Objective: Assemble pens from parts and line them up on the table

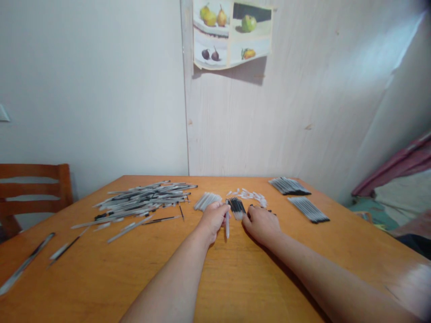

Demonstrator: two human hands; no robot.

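In my left hand [213,220] is a translucent white pen barrel [227,226], its narrow tip pointing toward me. My right hand [261,224] rests low on the table, fingers curled down among small black pieces [273,212]; whatever its fingertips grip is hidden. Between the hands lies a row of dark ink refills [237,207] with pale lower ends. Just left of it, behind my left hand, is a row of clear pen barrels [208,201]. Small white, cap-like pieces [251,195] are scattered beyond the refills.
A big heap of pens and pen parts [144,197] covers the table's left rear. Two neat bundles of black-ended pens [290,185], [309,210] lie at the right. One loose pen [27,264] is near the left edge. A wooden chair [33,188] stands beyond.
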